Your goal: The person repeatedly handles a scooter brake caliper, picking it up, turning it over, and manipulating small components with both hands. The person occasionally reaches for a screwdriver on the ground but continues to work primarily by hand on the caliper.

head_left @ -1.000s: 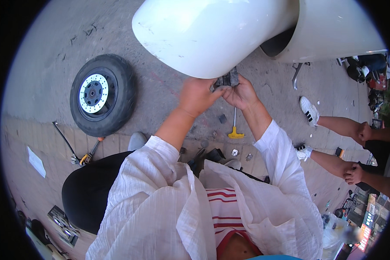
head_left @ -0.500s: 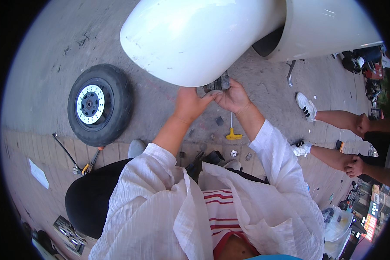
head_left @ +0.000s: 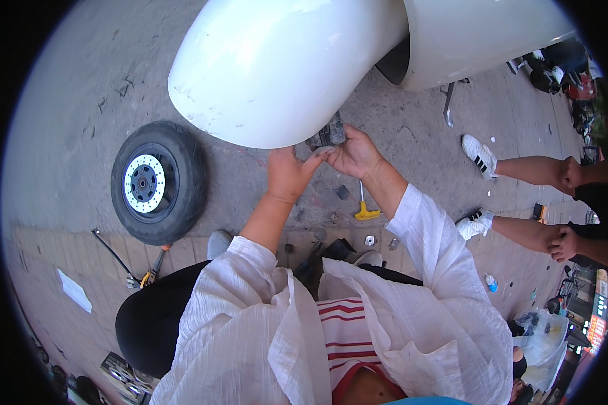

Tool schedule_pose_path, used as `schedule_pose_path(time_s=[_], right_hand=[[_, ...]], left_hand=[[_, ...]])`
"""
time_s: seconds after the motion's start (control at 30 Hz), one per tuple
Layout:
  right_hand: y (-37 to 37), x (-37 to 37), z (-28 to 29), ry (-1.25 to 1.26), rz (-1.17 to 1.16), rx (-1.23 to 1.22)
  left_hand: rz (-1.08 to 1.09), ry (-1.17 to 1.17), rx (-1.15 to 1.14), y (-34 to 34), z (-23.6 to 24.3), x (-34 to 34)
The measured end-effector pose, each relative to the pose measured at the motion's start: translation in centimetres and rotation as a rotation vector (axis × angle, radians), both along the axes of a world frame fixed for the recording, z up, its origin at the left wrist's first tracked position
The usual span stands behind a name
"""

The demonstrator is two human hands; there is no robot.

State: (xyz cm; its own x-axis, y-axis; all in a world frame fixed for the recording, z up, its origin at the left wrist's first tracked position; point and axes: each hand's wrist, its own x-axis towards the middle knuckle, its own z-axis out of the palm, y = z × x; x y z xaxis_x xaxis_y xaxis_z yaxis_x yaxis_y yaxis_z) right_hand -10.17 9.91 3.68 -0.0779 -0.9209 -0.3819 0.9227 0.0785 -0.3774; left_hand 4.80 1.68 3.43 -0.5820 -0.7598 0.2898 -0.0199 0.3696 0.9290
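While a dark blocky part (head_left: 331,133) is sitting at the edge of a white fender (head_left: 270,74), the right hand (head_left: 355,154) is clasping it; alongside, the left hand (head_left: 289,170) is showing too little to tell its grip. Nearby, a yellow-handled tool (head_left: 367,213) is lying on the ground (head_left: 419,158).

"Where are we finding room?"
"Over concrete (head_left: 240,196), between wheel (head_left: 161,183) and left hand (head_left: 287,174); the white curved panel (head_left: 270,67) is blocking us ahead, the yellow-handled tool (head_left: 367,214) is lying near the brick strip's (head_left: 64,248) edge."
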Motion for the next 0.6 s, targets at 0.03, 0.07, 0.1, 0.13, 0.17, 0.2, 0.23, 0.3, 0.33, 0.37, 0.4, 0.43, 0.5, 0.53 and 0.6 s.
schedule_pose_path(time_s=[0.03, 0.07, 0.1, 0.13, 0.17, 0.2, 0.23, 0.3, 0.33, 0.37, 0.4, 0.43, 0.5, 0.53, 0.6], right_hand=[[0.0, 0.0, -0.1, -0.001, 0.002, -0.005], [0.1, 0.0, -0.1, -0.001, 0.004, -0.011], [0.0, 0.0, -0.2, -0.001, 0.006, -0.016], [0.0, -0.1, -0.3, 0.007, 0.016, -0.032], [0.0, -0.2, -0.5, 0.016, 0.025, -0.048], [0.1, -0.3, -0.7, 0.025, 0.035, -0.063], [0.0, 0.0, -0.4, 0.02, 0.021, -0.025], [-0.1, 0.4, 0.2, 0.013, -0.007, 0.054], [-0.1, 0.3, 0.2, 0.019, 0.008, 0.036], [0.0, 0.1, 0.2, 0.024, 0.022, 0.018], [0.1, -0.1, 0.1, 0.029, 0.036, 0.0], [0.2, -0.2, -0.1, 0.063, 0.023, -0.02], [0.6, -0.4, -0.6, 0.131, -0.007, -0.059], [0.4, 0.0, -0.2, 0.163, -0.061, -0.001], [-0.4, 1.4, 1.2, 0.214, -0.166, 0.115]], left_hand=[[0.004, 0.003, 0.005, 0.1, -0.1, 0.0], [0.009, 0.006, 0.009, 0.1, -0.1, 0.0], [0.013, 0.008, 0.003, 0.1, 0.0, 0.0], [0.018, 0.01, -0.001, 0.2, 0.0, 0.0], [0.023, 0.013, -0.004, 0.2, 0.1, -0.1], [0.022, 0.003, -0.004, 0.3, 0.1, 0.0], [0.026, -0.01, -0.004, 0.3, 0.1, 0.2], [0.027, -0.049, -0.027, 0.4, 0.0, 0.5], [0.019, -0.072, -0.051, 0.4, 0.1, 0.5], [0.011, -0.094, -0.075, 0.4, 0.1, 0.4], [-0.003, -0.064, -0.024, 0.6, 0.1, 0.3], [-0.02, -0.036, 0.025, 1.0, 0.0, 0.2], [-0.043, 0.042, 0.12, 2.2, 0.0, -0.4], [-0.048, 0.089, 0.165, 3.1, 0.0, -0.8], [-0.022, 0.095, 0.184, 4.1, -0.1, -1.3]])
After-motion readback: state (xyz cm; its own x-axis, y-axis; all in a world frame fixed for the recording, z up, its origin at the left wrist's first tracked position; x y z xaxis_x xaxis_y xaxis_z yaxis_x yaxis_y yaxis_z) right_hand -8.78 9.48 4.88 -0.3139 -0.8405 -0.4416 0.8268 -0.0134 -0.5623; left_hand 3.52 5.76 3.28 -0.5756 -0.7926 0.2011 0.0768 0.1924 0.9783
